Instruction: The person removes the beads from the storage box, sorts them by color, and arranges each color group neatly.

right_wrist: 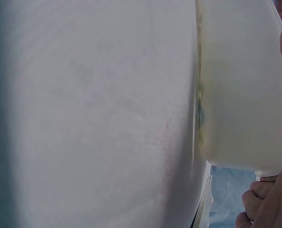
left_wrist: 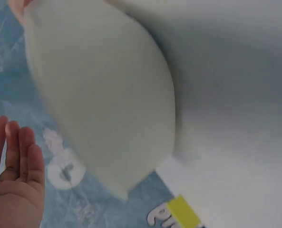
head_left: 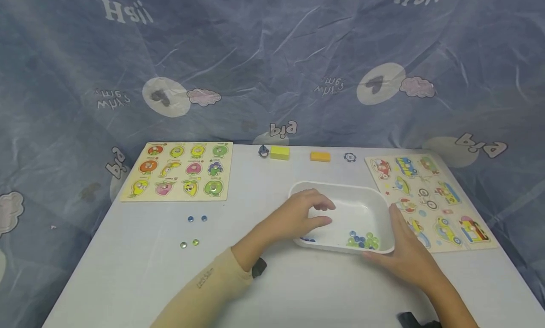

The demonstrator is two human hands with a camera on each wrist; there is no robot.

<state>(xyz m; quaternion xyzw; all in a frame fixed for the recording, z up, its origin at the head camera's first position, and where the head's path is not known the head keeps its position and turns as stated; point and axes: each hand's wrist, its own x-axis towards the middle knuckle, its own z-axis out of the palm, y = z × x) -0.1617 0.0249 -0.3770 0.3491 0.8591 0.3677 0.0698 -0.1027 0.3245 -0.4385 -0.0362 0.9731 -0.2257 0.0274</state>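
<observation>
A white plastic box (head_left: 340, 247) stands at the middle right of the table in the head view. Green and blue glass beads (head_left: 362, 240) lie in its front right part, and a few blue ones (head_left: 307, 239) at the front left. My right hand (head_left: 410, 257) grips the box's right end, thumb at the front rim. Over the left end hovers my left hand (head_left: 295, 217), thumb and fingers spread apart with nothing between them. In the left wrist view, the fingers (left_wrist: 26, 152) are extended. The right wrist view shows the box's outer side (right_wrist: 247, 85) close up.
Two blue beads (head_left: 197, 218) and two greenish beads (head_left: 189, 243) lie on the table at left. A fruit puzzle board (head_left: 204, 195) is behind them; a vehicle puzzle board (head_left: 464, 214) lies right of the box. Yellow (head_left: 279, 153) and orange (head_left: 320, 156) blocks sit along the back edge.
</observation>
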